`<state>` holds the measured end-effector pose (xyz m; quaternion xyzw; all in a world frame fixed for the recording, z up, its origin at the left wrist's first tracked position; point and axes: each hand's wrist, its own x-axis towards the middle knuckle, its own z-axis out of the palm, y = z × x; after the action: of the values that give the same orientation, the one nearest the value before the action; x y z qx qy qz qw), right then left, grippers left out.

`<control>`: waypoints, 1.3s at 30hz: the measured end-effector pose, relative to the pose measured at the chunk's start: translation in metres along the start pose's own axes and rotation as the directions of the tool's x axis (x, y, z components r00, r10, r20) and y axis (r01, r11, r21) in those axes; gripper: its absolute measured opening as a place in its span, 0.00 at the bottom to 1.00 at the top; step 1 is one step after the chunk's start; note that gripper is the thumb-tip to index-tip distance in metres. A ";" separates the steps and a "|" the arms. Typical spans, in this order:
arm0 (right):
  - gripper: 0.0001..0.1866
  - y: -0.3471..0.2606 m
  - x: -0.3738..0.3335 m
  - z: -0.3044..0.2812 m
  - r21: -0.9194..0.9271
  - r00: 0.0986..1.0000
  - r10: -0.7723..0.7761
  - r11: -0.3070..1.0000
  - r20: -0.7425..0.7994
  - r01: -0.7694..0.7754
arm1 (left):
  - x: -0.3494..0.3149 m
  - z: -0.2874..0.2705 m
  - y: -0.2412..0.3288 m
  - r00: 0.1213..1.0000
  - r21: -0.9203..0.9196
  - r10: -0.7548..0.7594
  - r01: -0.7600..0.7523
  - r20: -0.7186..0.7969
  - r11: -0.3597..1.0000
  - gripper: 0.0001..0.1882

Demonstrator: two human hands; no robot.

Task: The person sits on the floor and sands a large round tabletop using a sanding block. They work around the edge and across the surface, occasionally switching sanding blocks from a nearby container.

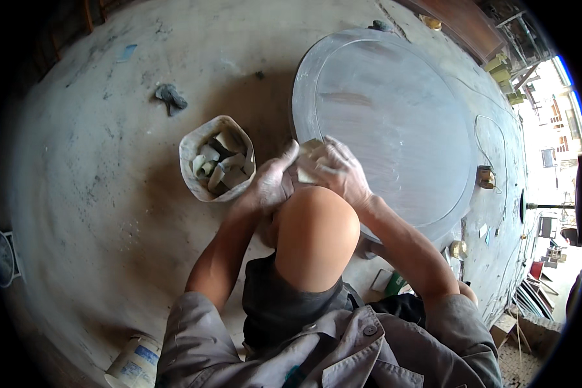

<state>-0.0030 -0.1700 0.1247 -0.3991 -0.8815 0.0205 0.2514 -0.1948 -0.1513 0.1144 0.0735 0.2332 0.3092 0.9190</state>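
Note:
Both my hands meet just above my raised knee, at the near edge of a large grey oval slab [394, 116] lying on the floor. My left hand [273, 182] and my right hand [338, 169], both coated in pale dust, grip a folded pale piece of sandpaper [309, 161] between them. The paper's lower part is hidden by my fingers. A white bag [194, 145] with rolled and folded pale sheets inside stands just left of my left hand.
The dusty concrete floor [97, 168] spreads left, with a crumpled grey rag [171, 97]. A white plastic tub [134, 365] stands near my left elbow. Small blocks and a wire lie right of the slab; planks and clutter line the right side.

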 end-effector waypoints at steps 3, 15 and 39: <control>0.23 -0.007 -0.008 -0.005 0.022 0.986 -0.028 0.999 0.167 0.024 | 0.021 -0.035 -0.014 0.995 0.007 0.100 -0.100 -0.021 0.995 0.18; 0.18 -0.015 -0.169 -0.214 -0.216 0.746 0.647 0.759 0.155 -0.614 | 0.113 -0.141 0.006 0.599 0.640 0.682 -0.337 -0.420 0.691 0.08; 0.18 0.022 -0.246 -0.244 0.098 0.548 0.822 0.565 -0.151 -0.820 | 0.108 -0.106 0.043 0.786 0.406 0.506 -0.358 -0.356 0.841 0.05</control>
<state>0.2612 -0.3710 0.2276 -0.7622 -0.5667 0.1065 0.2943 -0.1921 -0.0527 -0.0081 0.1985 0.4621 0.4806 0.7184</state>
